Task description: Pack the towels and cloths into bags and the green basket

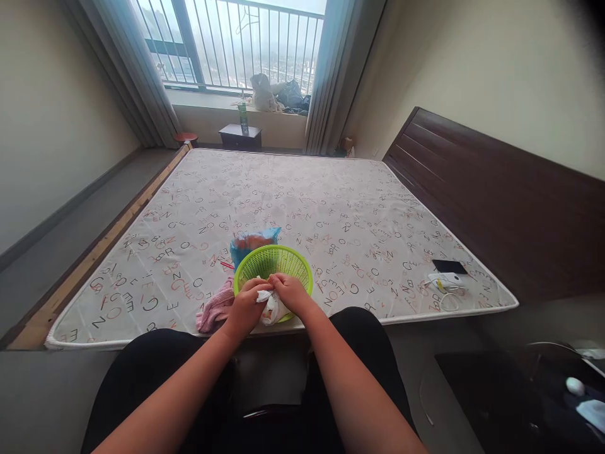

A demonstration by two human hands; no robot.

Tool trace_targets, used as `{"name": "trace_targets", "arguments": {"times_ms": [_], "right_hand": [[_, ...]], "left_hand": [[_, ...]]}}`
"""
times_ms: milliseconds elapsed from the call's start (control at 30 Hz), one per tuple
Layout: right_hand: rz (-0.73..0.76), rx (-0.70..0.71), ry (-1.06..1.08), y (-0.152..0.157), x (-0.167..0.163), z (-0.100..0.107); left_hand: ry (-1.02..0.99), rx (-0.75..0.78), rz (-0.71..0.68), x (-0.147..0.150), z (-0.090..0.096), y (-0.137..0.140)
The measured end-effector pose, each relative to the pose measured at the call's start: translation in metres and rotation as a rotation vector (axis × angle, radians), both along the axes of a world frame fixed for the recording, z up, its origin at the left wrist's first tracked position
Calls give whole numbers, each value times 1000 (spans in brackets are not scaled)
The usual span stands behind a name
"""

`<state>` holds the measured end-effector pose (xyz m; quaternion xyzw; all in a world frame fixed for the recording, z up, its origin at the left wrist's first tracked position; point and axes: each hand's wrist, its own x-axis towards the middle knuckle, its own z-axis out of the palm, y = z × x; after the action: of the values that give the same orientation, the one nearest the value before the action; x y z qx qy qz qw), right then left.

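A lime-green plastic basket with a mesh wall rests on the near edge of the mattress. Over its near side, my left hand is closed on a crumpled white plastic bag. The fingertips of my right hand meet those of the left and pinch at the same bag. My hands hide most of the basket's inside, and the bag's contents cannot be made out. Behind the basket lies a blue plastic bag with something reddish in it. A pink knitted cloth lies left of the basket.
A thin red object lies left of the basket on the letter-printed mattress. Toward its right corner are a black phone-like slab and a white device with a cable. A dark headboard stands at the right.
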<state>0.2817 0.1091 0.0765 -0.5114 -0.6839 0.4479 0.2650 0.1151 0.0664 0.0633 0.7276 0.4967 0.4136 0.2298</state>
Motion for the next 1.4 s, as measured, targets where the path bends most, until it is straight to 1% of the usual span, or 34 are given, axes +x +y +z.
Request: {"name": "trace_targets", "arguments": {"times_ms": [100, 167, 300, 367, 467, 567, 633, 767, 833, 933, 1067, 1167, 1267, 1400], "right_hand": [[91, -150, 193, 3, 2, -4], [154, -263, 310, 3, 5, -4], [163, -511, 537, 0, 10, 1], [182, -579, 627, 0, 12, 3], [202, -612, 698, 0, 15, 3], [171, -604, 708, 1, 14, 2], [113, -577, 708, 1, 13, 3], [-99, -506, 752, 4, 10, 3], [-223, -469, 772, 7, 10, 2], [-378, -405, 768, 12, 11, -2], [-507, -344, 811, 18, 17, -7], [-601, -310, 851, 23, 24, -10], [-739, -263, 854, 28, 37, -10], [-996, -205, 946, 36, 62, -9]], "left_hand": [[16, 133, -55, 0, 4, -4], [30, 191, -85, 0, 7, -6], [113, 270, -93, 0, 11, -7], [144, 302, -65, 1, 12, -8], [171, 336, -27, 2, 14, -10], [197, 331, -13, 3, 15, -12], [213, 298, -18, 3, 14, -13], [228, 175, -81, 4, 9, -11], [197, 97, -118, 4, 8, -9], [118, -21, -134, 2, 8, -7], [60, -140, -156, 0, 9, -3], [73, -205, -180, -2, 6, 3], [140, -189, -168, -4, 1, 8], [255, -45, -58, -9, 2, 8]]}}
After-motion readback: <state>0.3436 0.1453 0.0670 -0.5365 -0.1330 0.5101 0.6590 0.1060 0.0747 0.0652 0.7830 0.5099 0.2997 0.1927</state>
